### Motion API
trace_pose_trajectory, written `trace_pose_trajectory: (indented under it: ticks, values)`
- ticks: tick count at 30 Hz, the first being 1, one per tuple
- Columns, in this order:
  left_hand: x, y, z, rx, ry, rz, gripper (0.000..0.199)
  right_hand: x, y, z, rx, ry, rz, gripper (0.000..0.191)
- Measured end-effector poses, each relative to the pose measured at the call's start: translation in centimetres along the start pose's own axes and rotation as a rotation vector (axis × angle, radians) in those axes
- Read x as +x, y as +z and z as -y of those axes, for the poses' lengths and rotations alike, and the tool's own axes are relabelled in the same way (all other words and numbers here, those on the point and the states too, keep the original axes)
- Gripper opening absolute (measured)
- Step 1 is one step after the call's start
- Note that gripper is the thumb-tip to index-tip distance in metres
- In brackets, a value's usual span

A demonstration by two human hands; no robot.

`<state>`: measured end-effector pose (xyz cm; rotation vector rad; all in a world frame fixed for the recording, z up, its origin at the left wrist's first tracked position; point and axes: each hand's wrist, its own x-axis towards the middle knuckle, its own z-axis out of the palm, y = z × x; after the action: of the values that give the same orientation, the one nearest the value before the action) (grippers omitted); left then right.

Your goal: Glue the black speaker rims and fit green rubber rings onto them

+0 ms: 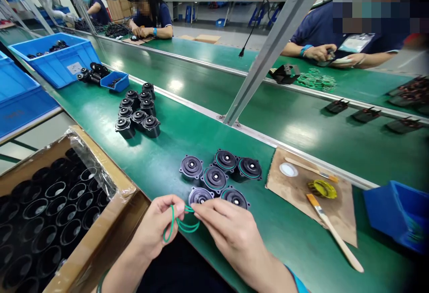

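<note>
Several green rubber rings [188, 228] hang in loops between my two hands at the table's near edge. My left hand [163, 221] is closed, pinching the rings between thumb and forefinger. Pressed together, the fingertips of my right hand [231, 228] grip the other side of the rings. Just beyond my hands stands a group of round black housings [215, 176] with flanged tops. Some, such as the rear right housing [250, 166], have a green ring seated around the top; the left housing [191, 166] shows none. My right hand partly hides the nearest ones.
Left of me is a cardboard box [125, 185] of black cylinders. More housings [139, 116] stand farther back. At right lie a brush [335, 232], a cardboard sheet [281, 185] with a yellow dish [322, 189], and a blue bin [385, 212]. A metal post [268, 56] rises ahead; co-workers sit beyond.
</note>
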<state>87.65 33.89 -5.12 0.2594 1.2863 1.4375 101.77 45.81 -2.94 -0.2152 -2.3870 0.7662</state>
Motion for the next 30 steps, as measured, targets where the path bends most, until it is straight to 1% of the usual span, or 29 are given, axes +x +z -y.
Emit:
trace_pose_trajectory:
  ticks: [2, 3, 5, 7, 8, 9, 10, 12, 13, 15, 17, 19, 22, 24, 30]
  values:
    - [0.0, 0.2, -0.3, -0.151, -0.104, 0.051, 0.046, -0.2, -0.1, 0.2, -0.057, -0.074, -0.005, 0.022]
    - [0.0, 0.2, -0.4, -0.198, -0.113, 0.037, 0.046, -0.3, -0.1, 0.2, -0.072, -0.088, -0.007, 0.019]
    - [0.2, 0.1, -0.4, -0.267, -0.053, -0.079, 0.047, -0.5, -0.2, 0.0, -0.082, -0.076, -0.024, 0.012]
    - [0.2, -0.4, -0.2, -0.293, 0.061, -0.219, 0.048, -0.3, -0.3, -0.5, -0.095, -0.023, -0.054, 0.01]
    - [0.2, -0.7, 0.0, -0.261, 0.124, -0.266, 0.047, -0.1, -0.3, -0.9, -0.103, 0.011, -0.067, 0.01]
    - [0.1, -1.1, 0.2, -0.182, 0.183, -0.291, 0.044, 0.1, -0.3, -1.2, -0.109, 0.046, -0.076, 0.011]
    - [0.0, -1.4, 0.5, -0.057, 0.238, -0.291, 0.041, 0.4, -0.3, -1.7, -0.115, 0.079, -0.079, 0.013]
    - [-0.5, -2.0, 0.9, 0.293, 0.356, -0.255, 0.033, 0.8, -0.2, -2.4, -0.129, 0.122, -0.064, 0.017]
    - [-0.8, -2.2, 1.1, 0.484, 0.441, -0.234, 0.03, 1.0, -0.1, -2.8, -0.145, 0.13, -0.045, 0.02]
    - [-1.1, -2.2, 1.4, 0.822, 0.671, -0.21, 0.028, 1.1, 0.1, -3.2, -0.22, 0.129, -0.007, 0.025]
    - [-1.1, -1.9, 1.6, 1.063, 0.902, -0.207, 0.027, 1.0, 0.0, -3.2, -0.311, 0.114, 0.027, 0.028]
    - [-0.8, -1.5, 1.9, 1.233, 1.05, -0.207, 0.03, 0.8, -0.4, -3.0, -0.358, 0.09, 0.06, 0.028]
    - [0.0, -1.1, 2.2, 1.403, 1.154, -0.224, 0.03, 0.6, -1.1, -2.6, -0.366, 0.027, 0.162, 0.029]
    - [0.4, -1.0, 2.3, 1.441, 1.189, -0.225, 0.027, 0.6, -1.6, -2.4, -0.383, -0.007, 0.224, 0.029]
    - [0.5, -1.4, 2.5, 1.427, 1.214, -0.205, 0.023, 0.3, -2.7, -2.5, -0.405, -0.031, 0.241, 0.023]
